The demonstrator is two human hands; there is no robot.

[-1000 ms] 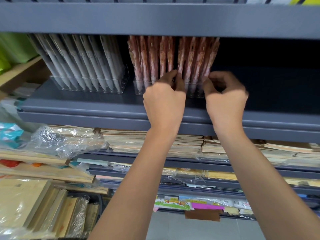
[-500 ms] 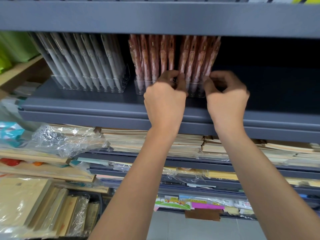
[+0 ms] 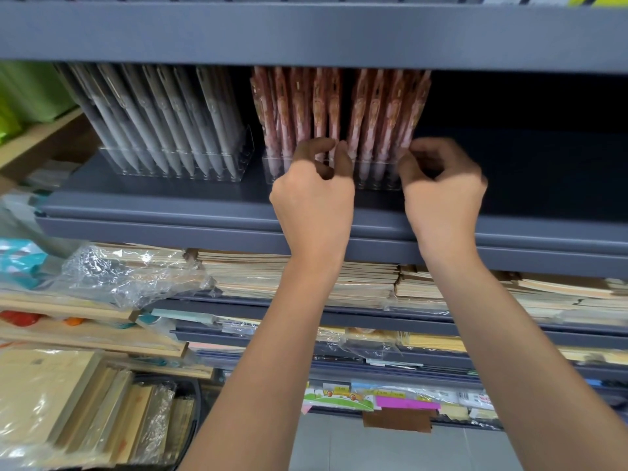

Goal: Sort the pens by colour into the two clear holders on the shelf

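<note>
forearms come up from the bottom of my feed, bare, one either side of centre. around them, nearest me, are lower shelves of flat stock: stacked notebooks (image 3: 258,277) under the grey ledge, a crumpled sheet of clear wrap (image 3: 129,273) off to the left, and wrapped pads (image 3: 44,396) low on the left.

above that, over the front lip of the grey shelf (image 3: 170,205), i see both hands raised to the right-hand holder. the left hand (image 3: 312,195) has its fingers curled, with thumb and forefinger closed on the lower part of one of the pink pens (image 3: 373,110) near the middle of the row. the right hand (image 3: 441,195) is curled too, its thumb tip against the right end of the same row. its fingers hide what is under them, so i cannot tell whether it grips a pen, the holder's wall or nothing.

the pink pens stand upright in the right clear holder (image 3: 272,171), packed side by side, with a dark gap about midway along, just above the left thumb. just beside it to the left, apart from both hands, sits the left clear holder (image 3: 238,164), full of grey pens (image 3: 163,124) that lean to the left.

farther back the shelf is dark to the right of the pink row, and the next shelf board (image 3: 306,32) hides the pen tops.
</note>
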